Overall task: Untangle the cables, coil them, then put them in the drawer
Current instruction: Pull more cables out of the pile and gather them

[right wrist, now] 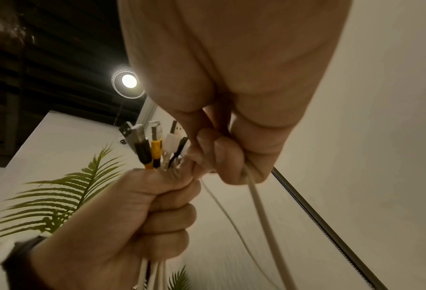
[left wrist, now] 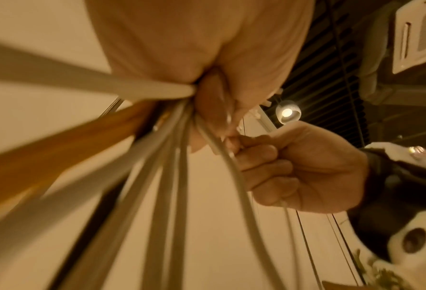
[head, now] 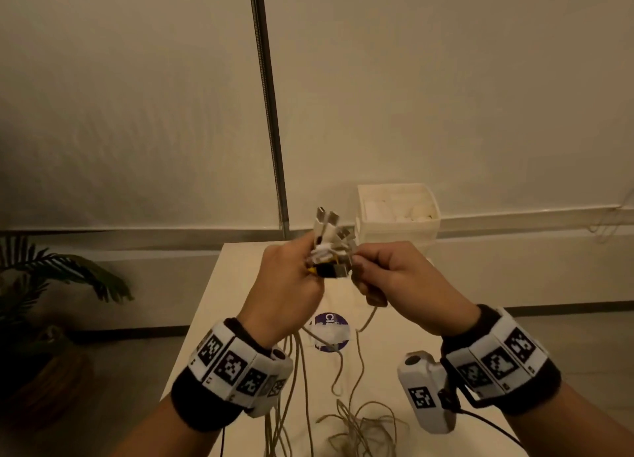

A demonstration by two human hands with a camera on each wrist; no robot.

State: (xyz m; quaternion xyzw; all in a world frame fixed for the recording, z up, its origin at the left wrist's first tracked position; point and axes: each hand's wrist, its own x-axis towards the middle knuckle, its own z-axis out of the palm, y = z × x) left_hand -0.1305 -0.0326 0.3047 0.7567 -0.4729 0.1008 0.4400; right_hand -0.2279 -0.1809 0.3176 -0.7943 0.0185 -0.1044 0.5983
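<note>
My left hand (head: 291, 278) is raised above the table and grips a bunch of cable ends (head: 329, 247); white, black and yellow USB plugs (right wrist: 152, 145) stick up out of the fist (right wrist: 137, 212). Right beside it, my right hand (head: 384, 274) pinches one pale cable (right wrist: 258, 208) just under the plugs, with the fingers (left wrist: 264, 172) curled round it. The cables (head: 298, 381) hang down from both hands to a loose tangle (head: 363, 425) on the table. The white drawer unit (head: 398, 216) stands at the table's far edge with its top drawer open.
The white table (head: 219, 305) carries a purple round sticker (head: 331, 331) under the hands. A metal pole (head: 271, 113) rises behind the table. A potted palm (head: 51, 285) stands on the floor to the left. Behind everything hangs a pale curtain wall.
</note>
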